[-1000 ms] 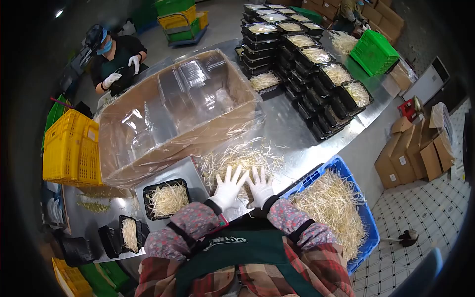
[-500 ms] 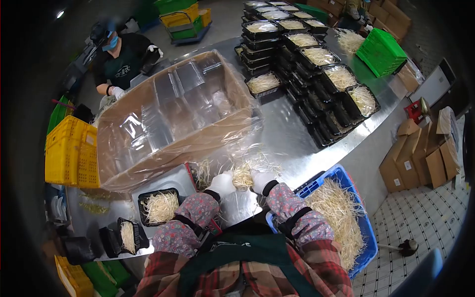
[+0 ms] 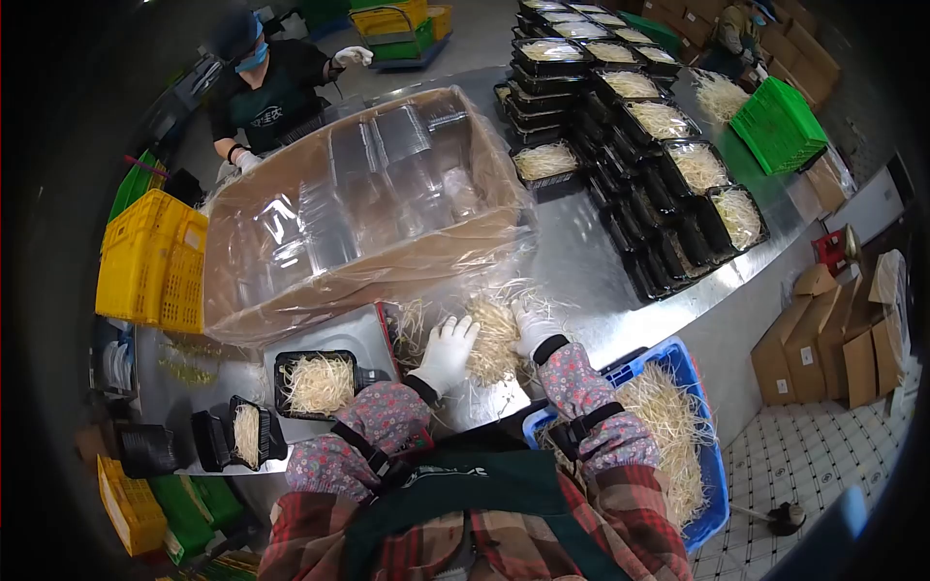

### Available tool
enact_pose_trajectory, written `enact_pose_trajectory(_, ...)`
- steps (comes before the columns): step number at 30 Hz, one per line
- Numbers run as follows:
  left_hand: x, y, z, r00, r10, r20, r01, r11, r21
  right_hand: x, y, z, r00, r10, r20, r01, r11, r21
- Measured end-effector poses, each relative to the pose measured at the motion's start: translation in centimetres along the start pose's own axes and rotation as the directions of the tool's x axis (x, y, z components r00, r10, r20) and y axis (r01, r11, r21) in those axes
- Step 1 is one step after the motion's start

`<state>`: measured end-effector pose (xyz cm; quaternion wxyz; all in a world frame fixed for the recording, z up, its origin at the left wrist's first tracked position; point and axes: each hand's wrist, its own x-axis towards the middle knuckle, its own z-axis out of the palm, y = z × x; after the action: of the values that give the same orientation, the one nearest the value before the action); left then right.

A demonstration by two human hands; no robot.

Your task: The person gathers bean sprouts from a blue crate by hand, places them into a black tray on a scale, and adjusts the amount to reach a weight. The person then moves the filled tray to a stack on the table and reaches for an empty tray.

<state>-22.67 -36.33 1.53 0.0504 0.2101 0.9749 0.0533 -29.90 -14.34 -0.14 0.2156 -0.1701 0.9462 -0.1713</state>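
Observation:
A loose pile of pale sprouts (image 3: pixel 494 341) lies on the metal table between my two white-gloved hands. My left hand (image 3: pixel 448 353) rests flat against the pile's left side, fingers spread. On the right side my right hand (image 3: pixel 531 327) touches the sprouts, its fingers stretched out and partly covered by strands. A black tray filled with sprouts (image 3: pixel 320 384) sits on the scale (image 3: pixel 341 339) left of my left hand. Farther left stands a smaller tray with sprouts (image 3: pixel 248 434). The blue crate (image 3: pixel 715 455), full of sprouts, is beside my right forearm.
Beyond my hands is a large lined box (image 3: pixel 387 257) of clear lids. Stacked black trays (image 3: pixel 668 208) stand at the right back, near a green crate (image 3: pixel 778 126). Yellow crates (image 3: pixel 145 261) are left. A masked co-worker (image 3: pixel 271 92) stands across the table; another person is farther back.
My hands have moved apart and my left hand has opened. The sprouts bunched between them now spread wider. The view has shifted, and the co-worker's raised hand has moved outward.

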Motion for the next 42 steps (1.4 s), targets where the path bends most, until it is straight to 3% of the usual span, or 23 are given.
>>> enact_pose_trajectory(1, -0.4, -0.4, 0.1, 1.000, -0.010, -0.002, 0.010, 1.000, 0.002, 0.2, -0.2, 0.2, 0.998, -0.030, 0.048, 0.034, 0.996, -0.088)
enact_pose_trajectory(3, -2.2, -1.2, -0.1, 0.993, -0.064, 0.095, 0.078, 0.985, -0.153, 0.7, 0.0, -0.7, 0.996, -0.047, 0.079, 0.049, 0.999, -0.018)
enact_pose_trajectory(5, -4.1, -1.5, -0.7, 0.998, -0.064, -0.013, 0.060, 0.977, -0.203, 1.2, -0.2, -1.7, 0.994, -0.024, 0.110, 0.032, 0.997, -0.070)
enact_pose_trajectory(7, -5.9, -1.2, -2.6, 0.996, -0.089, 0.029, 0.090, 0.811, -0.578, 2.0, -0.8, -1.7, 0.999, 0.023, 0.022, -0.025, 0.996, 0.086)
enact_pose_trajectory(8, -6.8, -0.6, -4.3, 0.997, -0.078, 0.020, 0.072, 0.753, -0.654, 2.0, -2.0, -1.6, 1.000, 0.007, 0.029, -0.009, 0.997, 0.079)
enact_pose_trajectory(12, -11.0, -0.4, -7.4, 0.999, 0.028, 0.036, 0.005, 0.716, -0.698, -0.1, -10.0, 1.4, 1.000, 0.011, 0.021, -0.007, 0.984, -0.179)
enact_pose_trajectory(13, -12.4, -0.7, -7.8, 1.000, -0.028, 0.005, 0.022, 0.668, -0.744, -0.7, -10.9, 2.3, 1.000, -0.017, 0.009, 0.019, 0.954, -0.298)
enact_pose_trajectory(15, -14.6, -1.6, -9.9, 0.984, -0.060, -0.169, -0.084, 0.676, -0.732, 0.7, -9.3, 6.3, 0.977, -0.147, -0.153, 0.112, 0.970, -0.214)
enact_pose_trajectory(17, -17.1, -3.4, -11.4, 0.930, -0.149, -0.336, -0.138, 0.707, -0.694, 1.5, -8.3, 6.2, 0.975, -0.141, -0.171, 0.118, 0.983, -0.137)
enact_pose_trajectory(20, -20.9, -8.5, -12.9, 0.769, -0.226, -0.598, -0.061, 0.905, -0.420, 1.7, -7.7, 3.8, 0.988, -0.044, -0.146, 0.038, 0.998, -0.048)
enact_pose_trajectory(21, -22.3, -10.8, -12.7, 0.760, -0.263, -0.594, 0.039, 0.931, -0.362, 1.3, -8.0, 2.6, 0.988, -0.046, -0.149, 0.038, 0.998, -0.056)
enact_pose_trajectory(23, -24.7, -14.8, -10.8, 0.701, -0.394, -0.595, 0.281, 0.919, -0.278, 0.6, -8.7, 0.2, 0.964, -0.040, -0.263, 0.102, 0.969, 0.224)
enact_pose_trajectory(24, -24.6, -15.0, -9.8, 0.744, -0.410, -0.527, 0.296, 0.910, -0.290, 1.3, -8.3, 1.1, 0.932, -0.077, -0.354, 0.241, 0.861, 0.447)
enact_pose_trajectory(25, -24.5, -14.6, -8.6, 0.783, -0.422, -0.457, 0.311, 0.902, -0.301, 1.8, -7.7, 1.8, 0.930, -0.078, -0.359, 0.243, 0.864, 0.440)
enact_pose_trajectory(26, -24.2, -14.2, -7.8, 0.826, -0.383, -0.413, 0.373, 0.921, -0.110, 1.5, -8.5, 1.3, 0.964, -0.054, -0.262, 0.137, 0.940, 0.313)
enact_pose_trajectory(28, -22.9, -12.7, -7.4, 0.759, -0.477, -0.443, 0.463, 0.874, -0.147, 2.0, -9.0, 0.6, 0.992, 0.013, -0.126, -0.014, 1.000, -0.010)
enact_pose_trajectory(29, -22.2, -11.6, -7.5, 0.713, -0.543, -0.443, 0.527, 0.832, -0.171, 1.9, -9.3, -0.1, 0.991, 0.012, -0.136, -0.016, 1.000, -0.024)
enact_pose_trajectory(31, -21.3, -10.7, -6.9, 0.682, -0.576, -0.450, 0.549, 0.810, -0.205, 1.5, -10.4, -1.7, 0.952, -0.095, -0.291, 0.151, 0.973, 0.175)
enact_pose_trajectory(33, -21.0, -10.9, -6.0, 0.564, -0.679, -0.470, 0.406, 0.724, -0.558, -0.6, -15.1, -5.4, 0.941, -0.116, -0.318, 0.168, 0.976, 0.141)
enact_pose_trajectory(34, -21.2, -11.5, -5.9, 0.534, -0.685, -0.495, 0.275, 0.695, -0.665, -0.5, -16.2, -6.1, 0.884, -0.288, -0.367, 0.360, 0.921, 0.146)
enact_pose_trajectory(35, -21.5, -12.2, -5.6, 0.532, -0.685, -0.498, 0.271, 0.695, -0.666, -0.6, -17.6, -6.8, 0.792, -0.446, -0.416, 0.540, 0.830, 0.139)
enact_pose_trajectory(38, -21.3, -13.7, -4.2, 0.357, -0.828, -0.432, -0.003, 0.462, -0.887, -2.9, -26.4, -8.8, 0.700, -0.678, -0.225, 0.633, 0.734, -0.244)
enact_pose_trajectory(42, -21.0, -12.9, -4.2, 0.453, -0.765, -0.458, 0.033, 0.528, -0.849, -0.2, -32.6, -1.9, 0.581, -0.814, -0.011, 0.727, 0.525, -0.443)
